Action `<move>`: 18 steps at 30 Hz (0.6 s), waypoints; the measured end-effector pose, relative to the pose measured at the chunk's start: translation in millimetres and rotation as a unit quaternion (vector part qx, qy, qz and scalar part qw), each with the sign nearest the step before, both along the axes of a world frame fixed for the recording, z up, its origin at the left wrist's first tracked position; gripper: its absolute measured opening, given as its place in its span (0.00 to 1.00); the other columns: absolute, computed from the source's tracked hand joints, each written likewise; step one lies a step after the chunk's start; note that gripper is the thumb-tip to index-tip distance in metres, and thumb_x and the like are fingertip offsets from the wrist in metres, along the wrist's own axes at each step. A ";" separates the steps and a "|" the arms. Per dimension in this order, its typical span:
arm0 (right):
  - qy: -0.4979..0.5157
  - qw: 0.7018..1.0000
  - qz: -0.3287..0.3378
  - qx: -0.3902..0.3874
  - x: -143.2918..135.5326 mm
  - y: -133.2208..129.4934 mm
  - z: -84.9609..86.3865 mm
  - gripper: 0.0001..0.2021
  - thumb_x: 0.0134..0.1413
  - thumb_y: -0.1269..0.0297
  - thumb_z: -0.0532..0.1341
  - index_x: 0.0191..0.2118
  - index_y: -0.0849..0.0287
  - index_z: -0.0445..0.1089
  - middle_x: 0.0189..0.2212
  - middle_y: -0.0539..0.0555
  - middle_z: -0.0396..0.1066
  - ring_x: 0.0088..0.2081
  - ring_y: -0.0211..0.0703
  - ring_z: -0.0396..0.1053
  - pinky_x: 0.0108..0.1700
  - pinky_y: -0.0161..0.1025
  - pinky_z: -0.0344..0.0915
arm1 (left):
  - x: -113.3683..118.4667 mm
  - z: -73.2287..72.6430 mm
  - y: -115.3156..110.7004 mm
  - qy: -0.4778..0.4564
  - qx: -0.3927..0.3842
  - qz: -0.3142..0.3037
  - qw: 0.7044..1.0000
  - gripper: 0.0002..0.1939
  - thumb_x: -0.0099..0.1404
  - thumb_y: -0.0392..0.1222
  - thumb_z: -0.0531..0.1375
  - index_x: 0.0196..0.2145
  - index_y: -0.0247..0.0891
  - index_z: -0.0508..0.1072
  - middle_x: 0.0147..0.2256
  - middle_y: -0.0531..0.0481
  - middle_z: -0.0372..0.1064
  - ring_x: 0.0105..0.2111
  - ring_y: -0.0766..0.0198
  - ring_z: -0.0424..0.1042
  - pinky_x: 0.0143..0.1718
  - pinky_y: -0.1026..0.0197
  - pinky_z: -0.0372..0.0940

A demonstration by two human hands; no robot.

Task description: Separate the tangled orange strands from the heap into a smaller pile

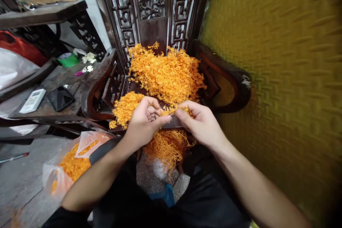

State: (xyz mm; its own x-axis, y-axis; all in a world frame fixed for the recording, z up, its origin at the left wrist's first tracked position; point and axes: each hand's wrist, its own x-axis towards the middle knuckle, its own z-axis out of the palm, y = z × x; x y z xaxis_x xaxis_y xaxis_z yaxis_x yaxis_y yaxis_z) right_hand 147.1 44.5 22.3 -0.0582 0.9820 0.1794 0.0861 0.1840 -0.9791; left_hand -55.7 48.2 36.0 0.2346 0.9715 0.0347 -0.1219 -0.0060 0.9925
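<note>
Both hands meet over the front edge of a dark carved wooden chair [173,124]. Between them stretches a small orange plastic sprig [169,109]. My left hand [144,121] has its fingers curled, with thumb and fingers closed at one end of the sprig. With thumb and forefinger, my right hand [200,119] pinches the other end. A large heap of orange sprigs [168,73] lies on the seat behind the hands. Beside my left hand sits a smaller orange pile [127,107]. Thin orange strands [171,146] hang below the seat edge, partly hidden by the hands.
A plastic bag [57,181] of orange pieces stands on the floor at left. On the wooden side table [72,94] lie a white remote control [33,100], a dark phone [61,98] and a green tape roll [68,60]. A yellow textured panel [283,78] borders the right side.
</note>
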 end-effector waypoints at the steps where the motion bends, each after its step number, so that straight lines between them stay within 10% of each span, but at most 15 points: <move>1: 0.036 0.998 -0.044 0.018 1.7 2.9 0.2 0.19 0.60 0.45 0.69 0.33 0.57 0.71 0.20 0.44 0.59 0.20 0.32 0.52 0.21 0.33 0.50 | 0.4 0.2 -0.3 -0.008 0.007 0.004 1.000 0.24 0.55 0.36 0.73 0.37 0.41 0.60 0.30 0.58 0.68 0.26 0.74 0.67 0.28 0.68 0.63; 5: 0.166 0.971 -0.160 0.053 13.0 8.5 0.0 0.17 0.64 0.48 0.67 0.33 0.55 0.66 0.28 0.47 0.70 0.18 0.31 0.57 0.18 0.33 0.49 | -3.9 2.4 1.0 0.004 -0.006 -0.011 1.000 0.28 0.53 0.34 0.73 0.38 0.42 0.56 0.28 0.61 0.66 0.24 0.75 0.65 0.26 0.69 0.60; 8: -0.009 0.999 -0.019 0.039 14.0 -0.3 -0.5 0.13 0.70 0.52 0.61 0.43 0.56 0.77 0.33 0.52 0.75 0.23 0.33 0.65 0.23 0.34 0.59 | -7.1 2.2 -0.5 0.053 -0.046 -0.075 0.995 0.29 0.57 0.36 0.72 0.43 0.43 0.55 0.26 0.61 0.67 0.21 0.75 0.63 0.23 0.68 0.56; 13: -0.262 0.944 0.130 0.150 8.0 -17.8 -0.5 0.22 0.64 0.52 0.68 0.60 0.54 0.76 0.38 0.55 0.77 0.37 0.44 0.74 0.39 0.40 0.70 | -6.8 -4.0 -6.7 0.158 -0.009 -0.127 0.979 0.39 0.61 0.38 0.71 0.63 0.39 0.56 0.27 0.59 0.69 0.24 0.70 0.67 0.27 0.64 0.58; 18: -0.288 0.922 0.206 0.155 9.8 -19.8 -6.1 0.09 0.71 0.63 0.61 0.49 0.56 0.78 0.39 0.55 0.78 0.38 0.41 0.75 0.41 0.36 0.69 | -3.1 -16.5 -17.9 0.243 0.043 -0.170 0.954 0.53 0.62 0.37 0.69 0.75 0.37 0.44 0.28 0.56 0.71 0.28 0.64 0.71 0.31 0.60 0.63</move>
